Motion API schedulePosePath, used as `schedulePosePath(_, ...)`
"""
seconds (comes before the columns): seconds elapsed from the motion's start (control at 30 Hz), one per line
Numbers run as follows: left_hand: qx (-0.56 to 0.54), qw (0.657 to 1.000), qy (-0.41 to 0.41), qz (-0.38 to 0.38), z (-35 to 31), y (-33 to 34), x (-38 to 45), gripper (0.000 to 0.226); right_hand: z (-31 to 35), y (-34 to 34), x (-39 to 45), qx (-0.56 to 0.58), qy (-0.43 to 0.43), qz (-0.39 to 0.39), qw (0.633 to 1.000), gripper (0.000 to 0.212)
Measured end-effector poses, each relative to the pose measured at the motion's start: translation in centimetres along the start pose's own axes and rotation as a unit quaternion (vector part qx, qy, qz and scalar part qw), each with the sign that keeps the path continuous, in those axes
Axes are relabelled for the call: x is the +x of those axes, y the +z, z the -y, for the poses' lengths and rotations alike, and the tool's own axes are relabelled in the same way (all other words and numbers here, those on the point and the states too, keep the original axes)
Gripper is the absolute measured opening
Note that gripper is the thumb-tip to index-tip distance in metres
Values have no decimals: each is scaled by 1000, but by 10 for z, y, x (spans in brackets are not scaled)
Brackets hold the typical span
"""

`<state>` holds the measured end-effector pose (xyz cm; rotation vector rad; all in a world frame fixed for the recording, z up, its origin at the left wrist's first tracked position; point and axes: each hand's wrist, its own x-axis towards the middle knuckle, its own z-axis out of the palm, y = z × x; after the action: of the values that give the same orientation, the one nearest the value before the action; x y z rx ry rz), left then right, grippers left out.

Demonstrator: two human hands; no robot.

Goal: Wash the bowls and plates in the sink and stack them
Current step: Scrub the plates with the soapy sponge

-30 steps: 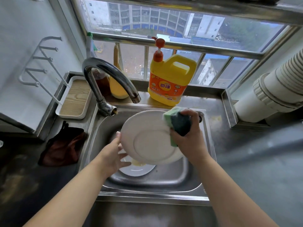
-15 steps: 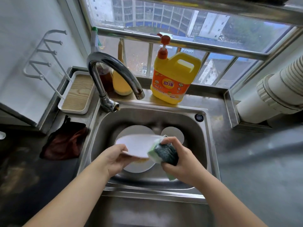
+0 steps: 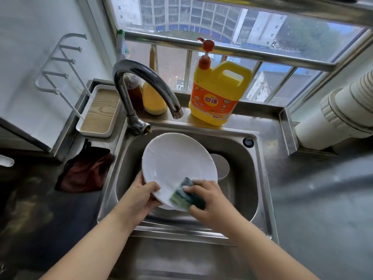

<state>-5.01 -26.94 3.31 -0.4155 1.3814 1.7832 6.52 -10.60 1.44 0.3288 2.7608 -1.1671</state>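
Scrubbing stage. Sink [image 3: 260,178]: steel basin, tap above not running. Plate [image 3: 177,164]: white, tilted over basin, soapy film. Left hand [image 3: 139,199]: thumb on face, fingers behind, pinching lower-left rim. Right hand [image 3: 207,201]: fingers curled round sponge [image 3: 184,196], pressing it on lower rim. Second dish [image 3: 221,165]: lies in basin behind plate. Risk: wet soapy rim slips from one-edge pinch under sponge pressure; plate drops onto dish, chips.

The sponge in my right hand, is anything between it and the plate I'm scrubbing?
Nothing visible. The sponge in the right hand lies against the near edge of the white plate, which the left hand holds tilted over the sink.
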Motion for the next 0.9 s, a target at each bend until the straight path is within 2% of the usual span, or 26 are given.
schedulePosePath(0.13,13,1000,-8,5,-1,-7,-6,49,-44,-26,5,-87,50,-17,995,50)
schedulePosePath(0.27,14,1000,-4,27,-1,4,-6,54,-25,-16,35,-100,113,-91,984,50)
schedulePosePath(0.33,26,999,9,41,-2,9,-4,55,-4,2,42,-32,103,-99,989,50)
schedulePosePath(0.4,23,998,17,48,-4,9,-3,56,15,19,37,20,49,-73,996,51)
schedulePosePath(0.5,21,999,18,29,-3,3,-2,53,20,21,18,30,-5,-13,999,49)
schedulePosePath(0.57,27,999,12,19,-2,-1,-3,52,1,8,9,5,-9,-4,1000,47)
schedulePosePath(0.67,30,999,-3,20,-5,-1,-5,49,-28,-17,10,-81,37,-21,996,45)
schedulePosePath(0.77,39,998,-13,48,-9,6,-6,51,-30,-28,27,-121,98,-73,985,49)
schedulePosePath(0.83,55,996,-7,69,-11,13,-4,55,-13,-21,41,-91,109,-112,984,50)
schedulePosePath(0.9,70,994,4,85,-12,18,-2,56,9,-9,48,-37,74,-117,990,50)
